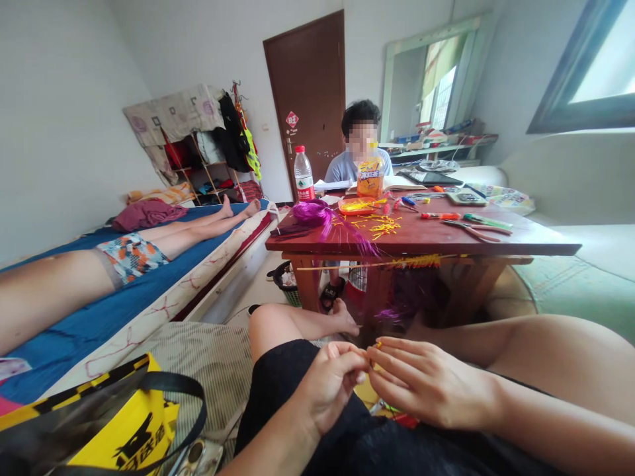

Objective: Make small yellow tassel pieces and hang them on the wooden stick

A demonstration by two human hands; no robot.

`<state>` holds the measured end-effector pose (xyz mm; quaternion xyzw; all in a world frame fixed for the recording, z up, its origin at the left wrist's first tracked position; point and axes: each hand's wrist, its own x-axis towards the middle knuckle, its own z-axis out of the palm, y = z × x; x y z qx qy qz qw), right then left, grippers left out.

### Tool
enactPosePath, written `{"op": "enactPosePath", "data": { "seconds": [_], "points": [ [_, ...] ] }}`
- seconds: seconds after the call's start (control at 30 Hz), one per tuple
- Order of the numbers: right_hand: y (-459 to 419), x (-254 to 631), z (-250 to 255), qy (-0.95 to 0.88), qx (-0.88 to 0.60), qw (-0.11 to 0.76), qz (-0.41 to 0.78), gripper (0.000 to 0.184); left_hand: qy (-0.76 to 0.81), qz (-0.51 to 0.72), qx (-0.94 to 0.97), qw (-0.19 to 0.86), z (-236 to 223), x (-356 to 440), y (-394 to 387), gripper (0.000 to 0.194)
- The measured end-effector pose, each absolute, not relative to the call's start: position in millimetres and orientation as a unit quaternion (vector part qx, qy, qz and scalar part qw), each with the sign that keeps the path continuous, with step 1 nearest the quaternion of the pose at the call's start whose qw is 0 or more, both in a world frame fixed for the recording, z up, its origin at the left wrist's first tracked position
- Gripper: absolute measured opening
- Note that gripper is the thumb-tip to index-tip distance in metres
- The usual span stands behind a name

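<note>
Over my lap, my left hand (333, 383) pinches with thumb and forefinger close together, and what lies between them is too small to make out. My right hand (421, 382) meets it at the fingertips, its fingers long and held together. A small yellow piece (379, 344) shows at the tips of my right fingers. Beneath both hands, partly hidden, something yellow (366, 393) lies in my lap, with small red and green bits beside it.
Ahead stands a red-brown table (317, 239) with purple strands (317, 217), yellow pieces (385, 227), pliers (479, 230), a water bottle (303, 175) and an orange drink bottle (370, 177). Someone sits behind it. Another person lies on the bed at left. A yellow bag (124, 436) is near my left arm.
</note>
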<state>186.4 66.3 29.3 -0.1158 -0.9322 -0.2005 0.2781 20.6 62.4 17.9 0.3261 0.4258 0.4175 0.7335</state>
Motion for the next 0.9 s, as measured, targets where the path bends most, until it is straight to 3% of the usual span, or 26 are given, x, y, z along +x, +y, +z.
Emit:
{"op": "enactPosePath", "data": {
  "seconds": [0.2,0.4,0.6,0.9],
  "points": [
    [63,184,32,-0.933,-0.143,0.299,-0.138,0.037,0.417,0.439,0.361,0.710,15,22,57,0.011],
    [67,180,33,-0.889,-0.304,0.309,0.146,0.025,0.429,0.473,0.666,0.386,22,22,49,0.014],
    [65,172,47,-0.776,-0.415,0.309,0.361,0.014,0.427,0.475,0.732,0.239,20,24,43,0.016],
    [62,169,50,-0.708,-0.422,0.344,0.450,0.012,0.389,0.473,0.788,0.061,10,21,43,0.015]
  ]
}}
